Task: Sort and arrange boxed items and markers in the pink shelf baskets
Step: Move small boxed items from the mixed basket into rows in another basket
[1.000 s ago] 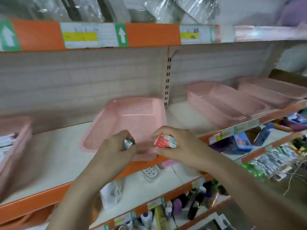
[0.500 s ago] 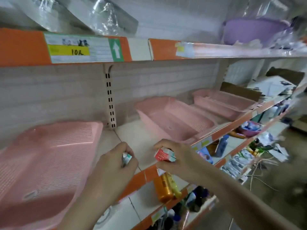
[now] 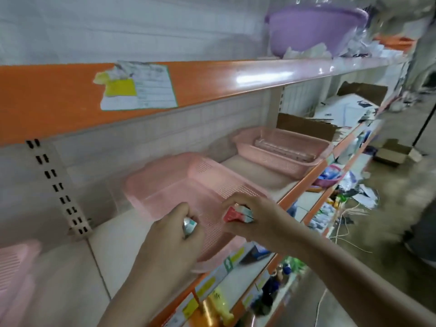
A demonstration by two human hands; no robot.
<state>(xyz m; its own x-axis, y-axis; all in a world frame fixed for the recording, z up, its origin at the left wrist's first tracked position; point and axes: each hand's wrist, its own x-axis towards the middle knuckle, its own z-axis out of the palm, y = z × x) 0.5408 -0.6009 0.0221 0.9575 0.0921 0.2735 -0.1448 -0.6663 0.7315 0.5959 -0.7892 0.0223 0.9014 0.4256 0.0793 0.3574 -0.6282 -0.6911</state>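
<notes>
Boxed items sit in both hands at lower centre: the right hand (image 3: pixel 254 218) pinches a small red-and-white carton (image 3: pixel 237 214), the left hand (image 3: pixel 172 241) curls around a silvery box end (image 3: pixel 188 226). Behind them, a perforated pink plastic basket (image 3: pixel 169 185); farther right, another pink basket (image 3: pixel 283 147).

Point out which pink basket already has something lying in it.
The far pink basket, beside the cardboard box: a long clear pack lies inside it. The near pink basket, under the hands, looks empty.
</notes>
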